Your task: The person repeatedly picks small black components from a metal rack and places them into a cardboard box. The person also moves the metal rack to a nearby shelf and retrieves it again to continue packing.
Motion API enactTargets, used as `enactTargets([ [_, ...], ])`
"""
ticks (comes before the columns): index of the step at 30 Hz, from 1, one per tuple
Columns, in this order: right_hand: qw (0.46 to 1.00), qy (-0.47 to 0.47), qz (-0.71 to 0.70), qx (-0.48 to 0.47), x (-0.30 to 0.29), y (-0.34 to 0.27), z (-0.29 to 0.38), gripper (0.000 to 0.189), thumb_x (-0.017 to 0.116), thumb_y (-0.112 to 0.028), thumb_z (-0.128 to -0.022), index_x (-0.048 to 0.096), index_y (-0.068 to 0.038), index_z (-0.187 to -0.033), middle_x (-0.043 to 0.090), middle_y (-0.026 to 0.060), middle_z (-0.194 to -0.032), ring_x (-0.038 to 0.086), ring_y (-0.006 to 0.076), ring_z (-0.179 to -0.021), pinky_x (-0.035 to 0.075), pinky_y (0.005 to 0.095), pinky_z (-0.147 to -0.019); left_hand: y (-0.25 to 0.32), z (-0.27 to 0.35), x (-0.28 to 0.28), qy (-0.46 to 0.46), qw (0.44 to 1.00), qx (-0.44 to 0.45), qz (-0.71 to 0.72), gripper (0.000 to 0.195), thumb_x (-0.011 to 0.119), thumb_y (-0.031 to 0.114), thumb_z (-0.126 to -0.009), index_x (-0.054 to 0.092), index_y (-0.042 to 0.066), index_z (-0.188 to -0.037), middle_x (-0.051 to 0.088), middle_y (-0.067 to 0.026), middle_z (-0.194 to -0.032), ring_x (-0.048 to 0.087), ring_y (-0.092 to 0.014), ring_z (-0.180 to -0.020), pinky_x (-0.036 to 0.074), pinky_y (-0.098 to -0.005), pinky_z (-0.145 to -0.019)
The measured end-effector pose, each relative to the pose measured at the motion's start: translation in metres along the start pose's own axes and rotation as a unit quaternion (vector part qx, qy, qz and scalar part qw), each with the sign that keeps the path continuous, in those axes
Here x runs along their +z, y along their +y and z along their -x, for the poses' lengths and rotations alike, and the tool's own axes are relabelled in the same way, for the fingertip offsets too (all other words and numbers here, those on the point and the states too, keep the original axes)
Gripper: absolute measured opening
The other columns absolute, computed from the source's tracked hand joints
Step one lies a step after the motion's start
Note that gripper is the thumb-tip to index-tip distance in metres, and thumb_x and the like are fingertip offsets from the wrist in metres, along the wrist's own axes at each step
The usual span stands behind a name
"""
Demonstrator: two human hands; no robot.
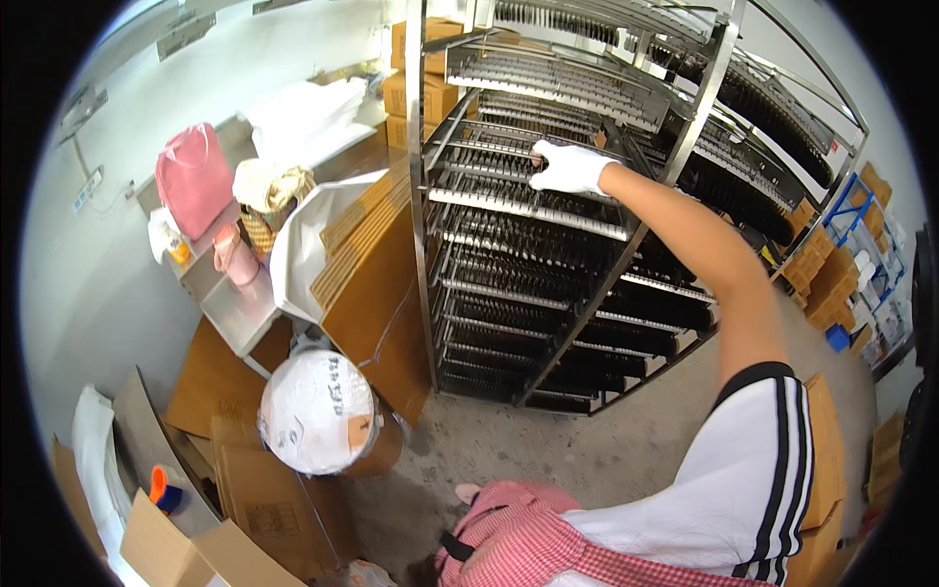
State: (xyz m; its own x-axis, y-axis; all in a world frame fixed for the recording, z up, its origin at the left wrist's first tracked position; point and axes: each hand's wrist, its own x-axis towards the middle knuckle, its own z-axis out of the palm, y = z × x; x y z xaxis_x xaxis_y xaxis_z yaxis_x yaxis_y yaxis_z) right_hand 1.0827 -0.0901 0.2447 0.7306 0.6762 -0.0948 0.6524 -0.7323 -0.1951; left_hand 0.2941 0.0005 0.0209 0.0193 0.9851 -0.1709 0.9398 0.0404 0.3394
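Observation:
My right hand point(572, 169), in a white glove that leaves some fingertip skin bare, reaches out to a tall metal rack point(419, 220). Its fingers and thumb curve at the slotted metal bars point(484, 150) of an upper level; whether they grip a bar is unclear. Just below the hand runs a pale notched rail point(528, 213). Under it, several levels carry close rows of dark, thin pieces point(528, 253), too small to identify. My left hand is out of view.
A wrapped round drum point(315, 411) stands left of the rack, beside leaning flattened cardboard point(374, 286). A metal table point(238, 315) holds a pink bag point(194, 180) and a pink bottle point(235, 257). An orange-and-blue tape dispenser point(165, 488) lies lower left. Blue shelving point(843, 202) stands far right.

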Motion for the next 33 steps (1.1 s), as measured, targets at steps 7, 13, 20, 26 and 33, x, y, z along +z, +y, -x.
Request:
enactTargets([
  [7, 0.912, -0.194, -0.339, -0.126, 0.07, -0.089, 0.162, 0.017, 0.069, -0.021, -0.092, 0.064, -0.007, -0.083, 0.063, -0.0023, -0.078, 0.05, 0.0035, -0.07, 0.04, 0.0218, -0.06, -0.044, -0.019, 0.029, 0.003, 0.974, -0.063, 0.219, 0.073, 0.072, 0.015, -0.083, 0.038, -0.002, -0.145, 0.046, -0.0235, -0.143, 0.042, -0.036, -0.135, 0.034, -0.0432, -0.113],
  [13, 0.844, -0.404, -0.351, -0.025, 0.164, -0.209, 0.204, 0.014, 0.059, -0.019, -0.092, 0.063, -0.008, -0.084, 0.053, -0.0034, -0.064, 0.044, 0.0055, -0.053, 0.032, 0.0216, -0.048, -0.094, -0.024, 0.034, 0.098, 0.988, 0.074, 0.096, 0.086, 0.078, 0.026, -0.08, 0.033, -0.008, -0.146, 0.042, -0.0292, -0.145, 0.041, -0.042, -0.135, 0.031, -0.0447, -0.115],
  [20, 0.8, -0.123, -0.094, -0.579, 0.174, -0.429, 0.271, 0.007, 0.065, -0.004, -0.074, 0.064, 0.0, -0.079, 0.063, 0.0116, -0.069, 0.059, 0.0199, -0.062, 0.048, 0.032, -0.062, -0.11, -0.027, -0.105, 0.283, 0.893, 0.317, 0.146, 0.059, 0.064, 0.015, -0.093, 0.041, 0.0, -0.145, 0.047, -0.0208, -0.145, 0.041, -0.04, -0.136, 0.032, -0.046, -0.114],
  [26, 0.421, 0.257, -0.005, -0.87, 0.158, -0.592, 0.366, 0.049, 0.073, -0.009, -0.066, 0.066, -0.005, -0.115, 0.057, 0.0056, -0.066, 0.059, 0.0267, -0.066, 0.048, 0.0382, -0.064, -0.066, -0.034, -0.223, 0.501, 0.796, 0.339, -0.012, 0.036, 0.06, 0.015, -0.093, 0.057, 0.003, -0.126, 0.061, -0.0164, -0.122, 0.056, -0.034, -0.117, 0.043, -0.0424, -0.1],
  [33, 0.068, 0.309, -0.112, -0.942, 0.205, -0.731, 0.45, 0.013, 0.073, -0.019, -0.082, 0.069, -0.013, -0.093, 0.058, -0.0002, -0.083, 0.059, 0.0171, -0.076, 0.05, 0.0299, -0.069, -0.146, 0.021, -0.337, 0.241, 0.634, 0.23, 0.698, 0.036, 0.037, 0.038, -0.104, 0.05, 0.018, -0.076, 0.032, 0.0072, -0.052, 0.033, -0.012, -0.052, 0.033, -0.0314, -0.06],
])
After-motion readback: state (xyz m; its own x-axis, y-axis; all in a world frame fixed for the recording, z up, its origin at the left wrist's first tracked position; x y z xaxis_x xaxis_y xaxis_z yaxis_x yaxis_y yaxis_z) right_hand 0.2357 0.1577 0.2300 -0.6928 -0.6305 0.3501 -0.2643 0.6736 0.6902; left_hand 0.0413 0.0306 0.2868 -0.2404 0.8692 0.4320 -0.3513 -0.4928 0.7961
